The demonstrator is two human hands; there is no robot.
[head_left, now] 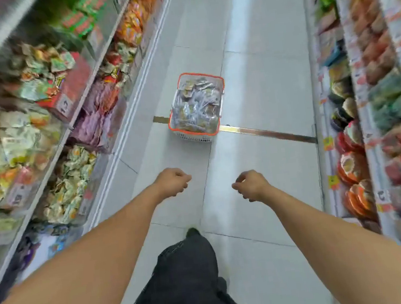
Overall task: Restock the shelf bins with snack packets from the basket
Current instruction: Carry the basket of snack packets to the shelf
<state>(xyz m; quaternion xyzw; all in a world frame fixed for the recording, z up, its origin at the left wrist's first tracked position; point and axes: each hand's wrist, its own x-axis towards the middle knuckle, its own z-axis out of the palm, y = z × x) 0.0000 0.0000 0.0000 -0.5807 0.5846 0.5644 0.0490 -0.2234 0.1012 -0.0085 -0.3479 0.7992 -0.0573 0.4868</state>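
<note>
narrow shop aisle, pale tiled floor (257,90). loosely curled, empty: left hand (171,181) and right hand (251,186), both outstretched. straight ahead on the floor, well apart, basket (201,136) of snack packets (196,104), long axis running away; left hand slightly nearer. shelf bins (47,114) leftward.

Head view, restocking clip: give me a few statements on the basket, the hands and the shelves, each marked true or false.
1. The basket stands on the floor of the aisle. True.
2. The basket is empty. False: it is full of snack packets.
3. The left hand grips a packet. False: its fingers are loosely curled and hold nothing.
4. The right hand touches the basket. False: it hangs apart from the basket, nearer the camera.
5. Shelf bins with packets run along the person's left. True.
</note>
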